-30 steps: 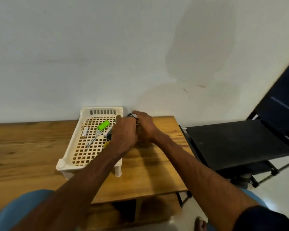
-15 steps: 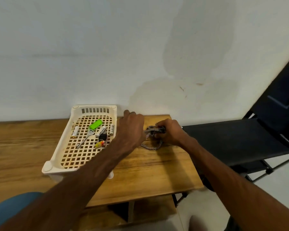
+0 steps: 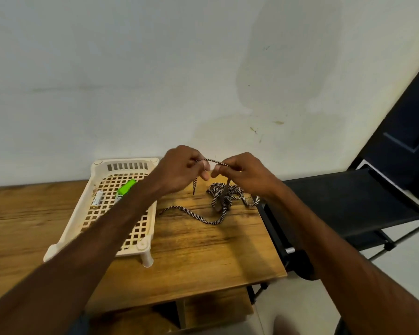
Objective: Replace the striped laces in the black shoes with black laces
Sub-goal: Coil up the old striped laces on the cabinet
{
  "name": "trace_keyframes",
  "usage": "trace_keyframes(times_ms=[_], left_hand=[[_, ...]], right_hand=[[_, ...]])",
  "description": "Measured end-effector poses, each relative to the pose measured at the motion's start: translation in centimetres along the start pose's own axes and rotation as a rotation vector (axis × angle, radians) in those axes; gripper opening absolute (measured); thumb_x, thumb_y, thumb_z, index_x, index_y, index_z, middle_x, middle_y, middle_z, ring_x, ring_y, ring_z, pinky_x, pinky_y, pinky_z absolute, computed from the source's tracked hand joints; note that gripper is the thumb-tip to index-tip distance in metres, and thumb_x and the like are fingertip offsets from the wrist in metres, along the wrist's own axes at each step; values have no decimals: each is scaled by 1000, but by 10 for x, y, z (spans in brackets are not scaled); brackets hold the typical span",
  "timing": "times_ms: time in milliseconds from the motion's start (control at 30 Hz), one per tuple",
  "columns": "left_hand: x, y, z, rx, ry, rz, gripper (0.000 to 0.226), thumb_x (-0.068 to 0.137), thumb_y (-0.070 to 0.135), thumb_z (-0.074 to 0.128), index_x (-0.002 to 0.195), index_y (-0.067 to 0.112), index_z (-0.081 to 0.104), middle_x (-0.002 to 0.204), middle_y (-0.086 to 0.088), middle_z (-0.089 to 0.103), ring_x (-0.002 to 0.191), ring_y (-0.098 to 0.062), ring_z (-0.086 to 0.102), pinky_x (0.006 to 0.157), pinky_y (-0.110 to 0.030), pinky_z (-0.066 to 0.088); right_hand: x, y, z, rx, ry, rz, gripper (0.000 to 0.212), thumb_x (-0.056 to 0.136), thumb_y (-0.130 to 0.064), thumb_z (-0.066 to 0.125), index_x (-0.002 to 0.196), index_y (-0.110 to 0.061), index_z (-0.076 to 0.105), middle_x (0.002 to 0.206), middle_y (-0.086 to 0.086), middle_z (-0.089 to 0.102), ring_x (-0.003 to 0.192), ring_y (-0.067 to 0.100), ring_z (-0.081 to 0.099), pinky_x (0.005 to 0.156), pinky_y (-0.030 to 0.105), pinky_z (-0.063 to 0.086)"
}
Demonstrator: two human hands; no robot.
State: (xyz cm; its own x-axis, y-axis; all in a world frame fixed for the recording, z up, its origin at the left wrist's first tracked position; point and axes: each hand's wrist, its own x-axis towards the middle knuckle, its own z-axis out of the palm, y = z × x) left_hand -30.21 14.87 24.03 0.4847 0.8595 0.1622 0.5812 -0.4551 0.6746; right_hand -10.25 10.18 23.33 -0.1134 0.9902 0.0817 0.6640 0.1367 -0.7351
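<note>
Now left hand (image 3: pixel 179 170), right hand (image 3: pixel 248 176) pinch striped lace (image 3: pixel 217 190) near table (image 3: pixel 203 257) edge.

I get soft, even indoor light, fairly bright and without glare. The wall (image 3: pixel 131 68) shows a darker patch at upper right, shadow or stain I cannot tell. Soft shadows lie on the table (image 3: pixel 203 257) under the arms (image 3: pixel 111 228). The wide lens stretches the arms at the bottom corners. The tray (image 3: pixel 127 166) smears with blur at its near corner; the laces (image 3: pixel 221 197) read sharp.
</note>
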Motion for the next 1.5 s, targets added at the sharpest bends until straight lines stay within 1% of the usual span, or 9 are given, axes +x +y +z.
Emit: trace_keyframes(times_ms=[267,467,633,733,833,967,1133,1267,1500], left_hand=[[0,-12,-27,-1289,-67,-407,18,107,10,40,103,12,58,66,6,51,57,-9,53,69,-32,59],[7,-25,-41,-1818,403,-579,32,104,0,29,93,9,58,65,2,60,56,-8,52,66,-27,55],[10,-19,-34,-1774,446,-588,32,107,3,32,117,9,62,90,-3,74,64,-8,61,72,-26,56],[7,5,-16,-1462,280,-510,26,108,8,38,116,6,63,90,-7,78,66,-12,69,64,-24,57],[-5,27,2,-1021,100,-383,27,108,19,47,109,3,69,84,-7,78,65,-13,69,60,-23,57],[-17,42,16,-747,-25,-236,32,106,26,52,100,4,73,71,-1,70,57,-9,60,54,-20,52],[-12,33,7,-757,16,-316,30,108,22,46,90,8,66,60,2,51,47,-11,45,46,-21,39],[-6,21,3,-829,15,-498,27,101,13,38,78,16,51,52,8,29,39,-7,20,37,-18,17],[5,0,-18,-1100,575,-677,30,95,5,28,78,18,49,47,9,32,32,-5,23,34,-15,15]], right_hand=[[-3,-11,-20,1119,-52,181,31,103,-45,58,93,-16,64,58,-9,35,46,5,33,41,18,33],[-6,-12,-30,1585,-112,110,28,109,-36,44,92,-18,58,55,-10,35,41,4,35,35,15,26],[-4,-9,-17,1413,-42,180,24,108,-30,48,106,-12,63,66,-5,50,53,7,47,43,18,38],[-4,-4,-9,512,-30,240,28,105,-24,53,119,-6,69,102,2,73,89,21,69,74,32,56],[-10,-1,1,-245,64,101,50,96,-23,70,142,-11,54,141,2,57,129,18,53,104,28,41],[-8,-10,2,15,81,-167,53,85,-1,72,135,-14,61,127,-2,68,117,14,64,101,32,52],[-11,-14,-7,312,-52,-36,18,104,-10,57,111,-1,71,75,9,70,63,26,67,72,48,63],[-11,-18,-26,462,-24,112,33,103,-38,60,88,-12,75,57,-5,35,49,10,24,43,23,22],[-13,-16,-64,1417,-37,109,42,107,-40,44,70,-23,49,57,-11,15,45,5,10,35,16,10]])
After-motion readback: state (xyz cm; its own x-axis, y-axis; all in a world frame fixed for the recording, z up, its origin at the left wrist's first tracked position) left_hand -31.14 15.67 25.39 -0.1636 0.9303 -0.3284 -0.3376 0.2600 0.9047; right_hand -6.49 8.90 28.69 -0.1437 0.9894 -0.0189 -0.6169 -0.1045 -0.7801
